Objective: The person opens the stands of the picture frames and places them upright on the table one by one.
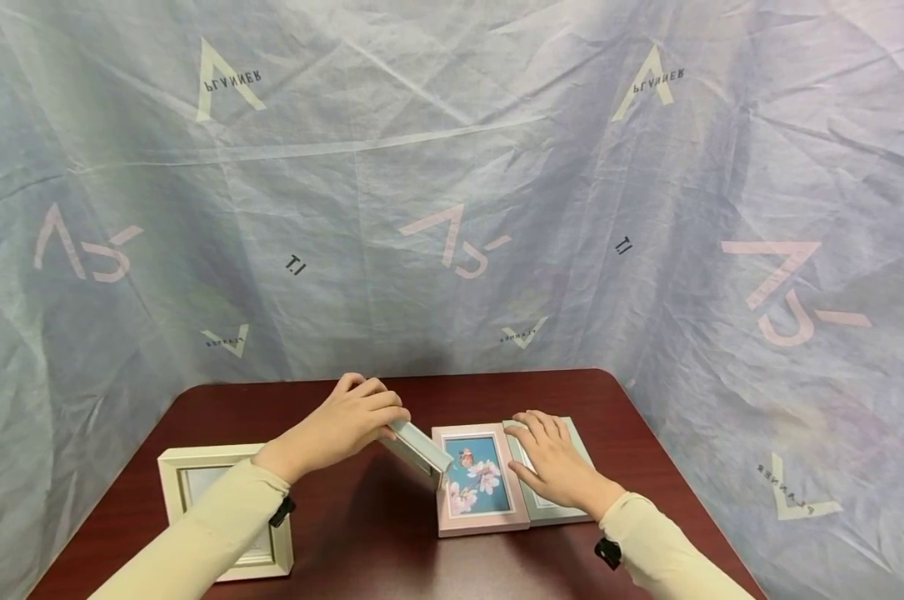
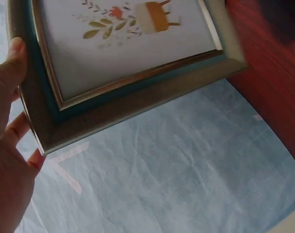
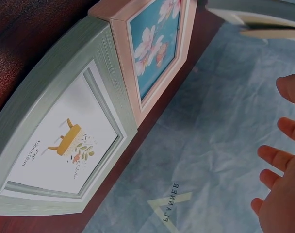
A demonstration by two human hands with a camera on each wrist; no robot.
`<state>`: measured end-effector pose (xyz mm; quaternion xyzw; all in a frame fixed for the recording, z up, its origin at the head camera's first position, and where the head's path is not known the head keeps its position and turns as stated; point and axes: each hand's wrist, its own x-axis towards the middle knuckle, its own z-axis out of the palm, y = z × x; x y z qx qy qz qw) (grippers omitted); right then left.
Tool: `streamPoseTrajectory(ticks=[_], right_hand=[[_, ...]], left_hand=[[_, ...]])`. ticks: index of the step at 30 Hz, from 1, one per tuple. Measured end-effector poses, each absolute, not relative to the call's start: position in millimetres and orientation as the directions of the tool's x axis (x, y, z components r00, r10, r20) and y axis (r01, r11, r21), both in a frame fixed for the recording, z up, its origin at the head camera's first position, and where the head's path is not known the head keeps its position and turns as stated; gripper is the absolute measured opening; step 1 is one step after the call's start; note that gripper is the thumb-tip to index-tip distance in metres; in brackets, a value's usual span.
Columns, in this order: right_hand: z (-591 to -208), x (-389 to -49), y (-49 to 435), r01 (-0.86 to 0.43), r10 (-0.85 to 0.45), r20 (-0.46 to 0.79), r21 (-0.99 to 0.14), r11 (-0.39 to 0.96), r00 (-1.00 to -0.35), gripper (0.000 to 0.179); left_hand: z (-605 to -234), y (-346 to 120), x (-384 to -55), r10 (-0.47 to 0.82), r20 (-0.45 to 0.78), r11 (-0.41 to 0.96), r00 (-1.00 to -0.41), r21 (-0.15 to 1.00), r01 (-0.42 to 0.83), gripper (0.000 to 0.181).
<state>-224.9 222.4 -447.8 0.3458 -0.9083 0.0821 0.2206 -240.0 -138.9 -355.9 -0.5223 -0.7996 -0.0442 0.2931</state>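
Frame (image 1: 422, 447) gripped by the left hand (image 1: 352, 421) beside the pink frame (image 1: 485, 522) might scrape it if lowered askew, the right hand (image 1: 555, 461), fingers apart, holding nothing.

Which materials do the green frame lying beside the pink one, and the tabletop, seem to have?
Green frame: maybe painted wood or wood-look plastic, matte; fine lines along its border. Tabletop: perhaps laminate or varnished wood; soft shine.

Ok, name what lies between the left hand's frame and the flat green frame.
The pink frame lies between them; this shows in the head view.
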Motion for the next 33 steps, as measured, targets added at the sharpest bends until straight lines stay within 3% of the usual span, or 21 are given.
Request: streamPoseTrajectory(ticks=[13, 19, 33], right_hand=[[-453.8, -239.4, 229.5, -0.652, -0.558, 0.488, -0.031, 0.758, -0.671, 0.045], [-454.9, -241.3, 238.0, -0.624, -0.528, 0.502, -0.033, 0.780, -0.685, 0.045], [-469.9, -248.8, 254.4, -0.613, -0.500, 0.545, -0.032, 0.790, -0.673, 0.046]], left_hand=[[-355.3, -144.0, -245.4, 0.803, 0.591, 0.357, -0.072, -0.381, 0.853, 0.038], [-355.8, -144.7, -244.3, 0.792, 0.610, 0.327, -0.011, -0.408, 0.852, 0.028], [-354.8, -140.7, -234.7, 0.728, 0.669, 0.250, 0.149, -0.462, 0.851, 0.028]])
